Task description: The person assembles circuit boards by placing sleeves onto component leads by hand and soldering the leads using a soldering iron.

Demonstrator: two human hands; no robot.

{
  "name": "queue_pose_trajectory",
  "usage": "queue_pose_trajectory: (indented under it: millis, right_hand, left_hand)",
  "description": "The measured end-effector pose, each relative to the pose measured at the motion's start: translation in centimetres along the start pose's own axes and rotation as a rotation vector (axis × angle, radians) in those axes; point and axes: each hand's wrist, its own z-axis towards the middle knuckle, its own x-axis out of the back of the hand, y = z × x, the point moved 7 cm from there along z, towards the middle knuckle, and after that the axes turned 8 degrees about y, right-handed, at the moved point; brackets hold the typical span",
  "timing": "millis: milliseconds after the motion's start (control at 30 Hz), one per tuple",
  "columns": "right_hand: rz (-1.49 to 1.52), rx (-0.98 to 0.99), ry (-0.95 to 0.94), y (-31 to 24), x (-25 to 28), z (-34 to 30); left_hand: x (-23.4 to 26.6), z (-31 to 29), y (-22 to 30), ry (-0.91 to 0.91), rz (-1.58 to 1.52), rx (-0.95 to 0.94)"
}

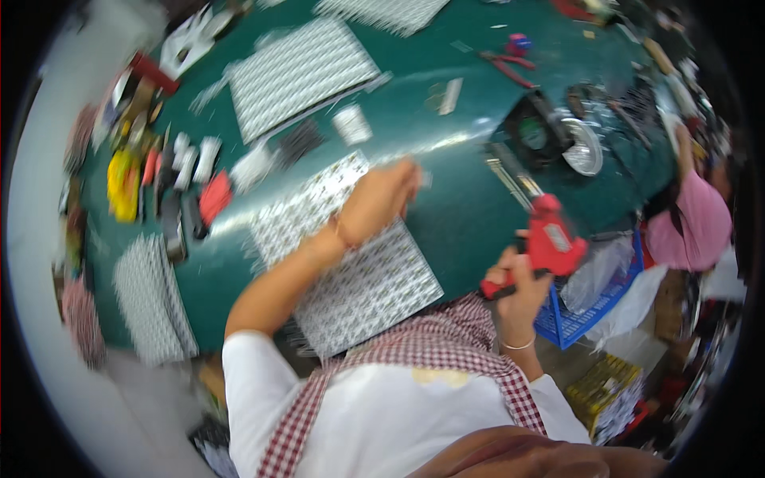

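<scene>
A grey-white panel (370,287) covered in rows of small shiny pieces lies on the green table, close to my body. Over its far right edge is my left hand (382,199), blurred, with its fingers curled together. A small pale speck shows beside those fingertips, too smeared to name. My right hand (518,291) is wrapped round the black handle of a red pistol-grip tool (554,239). The tool's metal barrel points away from me, over the table's right side. Beyond the panel lie a small white bundle (352,125) and a dark grey bundle (300,145).
Another patterned panel (299,76) lies farther back, and stacked pale strips (151,299) at the left. Red-handled pliers (510,68), a black box (534,127) and a silver bowl (583,147) are at the far right. A blue basket (586,319) stands below the table's right edge.
</scene>
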Motion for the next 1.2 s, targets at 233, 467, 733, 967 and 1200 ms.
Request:
queue_pose_trajectory:
  millis: [233, 467, 733, 967, 1200]
  right_hand:
    - [-0.443, -0.017, -0.224, 0.8, -3.9, -1.7]
    - [-0.576, 0.019, -0.236, 2.7, -3.7, -2.8]
    - [-0.557, 0.008, -0.279, 3.0, -4.0, -3.2]
    - [-0.634, 0.193, -0.302, 2.6, -4.3, -3.8]
    - [-0.658, 0.07, -0.316, 2.3, -3.9, -3.3]
  left_hand:
    - [-4.6, -7.7, 5.4, -0.148, -0.263, 0.112]
    - [-4.5, -9.3, 5.1, -0.084, -0.186, 0.127]
    - [-4.5, -10.2, 5.1, -0.04, -0.274, 0.164]
    - [-4.5, -10.9, 4.7, -0.025, -0.263, 0.163]
    - [-5.1, -10.7, 4.5, 0.0, -0.31, 0.194]
